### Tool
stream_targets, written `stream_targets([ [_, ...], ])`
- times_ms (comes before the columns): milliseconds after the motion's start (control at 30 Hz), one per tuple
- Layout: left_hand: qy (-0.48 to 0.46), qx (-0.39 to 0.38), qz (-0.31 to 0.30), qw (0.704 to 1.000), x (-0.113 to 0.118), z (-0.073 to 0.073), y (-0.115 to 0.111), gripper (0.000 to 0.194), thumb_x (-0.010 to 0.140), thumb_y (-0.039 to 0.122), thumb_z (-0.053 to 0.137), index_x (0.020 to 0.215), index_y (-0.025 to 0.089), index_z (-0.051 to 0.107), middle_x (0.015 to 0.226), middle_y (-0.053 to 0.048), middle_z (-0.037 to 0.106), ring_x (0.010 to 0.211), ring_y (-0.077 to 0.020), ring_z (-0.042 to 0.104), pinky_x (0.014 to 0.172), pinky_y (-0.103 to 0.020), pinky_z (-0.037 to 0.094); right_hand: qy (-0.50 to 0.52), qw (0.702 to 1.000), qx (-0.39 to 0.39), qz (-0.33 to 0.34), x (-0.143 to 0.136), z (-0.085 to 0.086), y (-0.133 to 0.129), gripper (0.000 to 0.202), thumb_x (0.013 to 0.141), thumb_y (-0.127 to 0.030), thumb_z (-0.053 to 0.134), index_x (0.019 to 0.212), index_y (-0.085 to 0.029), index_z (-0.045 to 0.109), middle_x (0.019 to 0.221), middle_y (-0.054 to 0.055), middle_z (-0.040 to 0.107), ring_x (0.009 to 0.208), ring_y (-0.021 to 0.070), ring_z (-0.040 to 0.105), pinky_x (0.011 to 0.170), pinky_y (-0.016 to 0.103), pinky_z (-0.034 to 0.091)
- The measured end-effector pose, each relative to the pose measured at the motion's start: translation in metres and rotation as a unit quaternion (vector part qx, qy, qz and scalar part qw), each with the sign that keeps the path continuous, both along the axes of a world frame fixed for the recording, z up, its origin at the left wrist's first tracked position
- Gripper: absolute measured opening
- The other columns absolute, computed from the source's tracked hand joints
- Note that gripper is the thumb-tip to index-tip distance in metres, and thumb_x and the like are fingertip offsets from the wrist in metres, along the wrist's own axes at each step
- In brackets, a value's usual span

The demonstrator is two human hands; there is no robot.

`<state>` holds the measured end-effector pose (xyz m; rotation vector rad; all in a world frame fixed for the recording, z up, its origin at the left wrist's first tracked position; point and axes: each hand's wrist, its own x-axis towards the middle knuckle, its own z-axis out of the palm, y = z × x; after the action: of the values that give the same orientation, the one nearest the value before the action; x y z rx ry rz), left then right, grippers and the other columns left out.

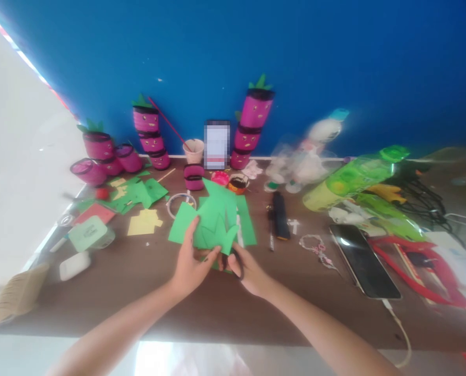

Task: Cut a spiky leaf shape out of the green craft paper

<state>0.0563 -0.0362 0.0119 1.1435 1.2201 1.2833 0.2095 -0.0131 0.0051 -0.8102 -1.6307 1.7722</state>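
Green paper, pinched
Left hand holds it; right hand grips a dark handle; yellow paper at nine o'clock.

My feed shows plain green on the spiky-cut paper piece | I see magenta with black bands and small face patterns on the tall stacked cylinders | solid blue wall | dark brown tabletop | pale yellow paper scraps | green-tinted plastic bottle

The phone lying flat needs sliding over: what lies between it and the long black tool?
The head view shows a beaded loop and, nearer the tool, a white scrap.
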Motion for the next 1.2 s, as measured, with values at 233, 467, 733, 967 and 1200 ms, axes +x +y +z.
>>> stream_targets([
  [233,-0.008,0.001,-0.017,1.000,-0.001,0.003,0.001,0.077,0.079,0.030,0.059,0.139,0.021,0.011,0.083,-0.004,0.063,0.057,-0.0147,0.066,0.063,-0.033,0.059,-0.001,1.000,-0.011,0.006,0.001,0.000,0.001,0.053,0.080,-0.064,0.037,0.101,-0.017,0.048,0.074,0.002,0.045,0.070,0.0136,0.043,0.070,0.029,0.041],
  [467,0.004,0.004,-0.018,1.000,-0.002,0.001,0.002,0.077,0.079,0.033,0.059,0.139,0.024,0.011,0.111,-0.012,0.058,0.060,-0.0140,0.066,0.064,-0.034,0.060,-0.004,1.000,-0.009,0.006,0.001,0.001,0.001,0.053,0.080,-0.064,0.037,0.101,-0.017,0.047,0.072,0.001,0.044,0.068,0.0130,0.043,0.064,0.027,0.040],
  [733,0.052,0.010,-0.013,0.999,-0.007,-0.003,0.003,0.076,0.076,0.035,0.061,0.138,0.027,0.017,0.135,-0.014,0.039,0.087,-0.0204,0.066,0.063,-0.029,0.060,-0.016,1.000,0.005,-0.006,0.004,0.006,0.003,0.055,0.080,-0.065,0.037,0.103,-0.016,0.047,0.069,0.000,0.046,0.063,0.0125,0.042,0.063,0.027,0.037],
  [967,0.055,0.003,-0.005,0.998,-0.011,-0.002,0.005,0.074,0.075,0.032,0.064,0.136,0.027,0.023,0.138,-0.014,0.035,0.087,-0.0199,0.065,0.069,-0.030,0.059,-0.016,1.000,-0.002,-0.006,0.005,0.007,0.003,0.054,0.079,-0.065,0.038,0.100,-0.016,0.047,0.068,0.000,0.045,0.063,0.0125,0.041,0.061,0.026,0.034],
  [1200,0.065,0.002,-0.018,0.998,-0.013,-0.005,0.006,0.075,0.074,0.032,0.064,0.136,0.027,0.022,0.137,-0.014,0.037,0.077,-0.0169,0.067,0.068,-0.032,0.059,-0.026,1.000,-0.001,-0.007,0.007,0.010,0.004,0.051,0.080,-0.065,0.038,0.092,-0.016,0.048,0.068,0.000,0.046,0.064,0.0123,0.041,0.062,0.026,0.035],
])
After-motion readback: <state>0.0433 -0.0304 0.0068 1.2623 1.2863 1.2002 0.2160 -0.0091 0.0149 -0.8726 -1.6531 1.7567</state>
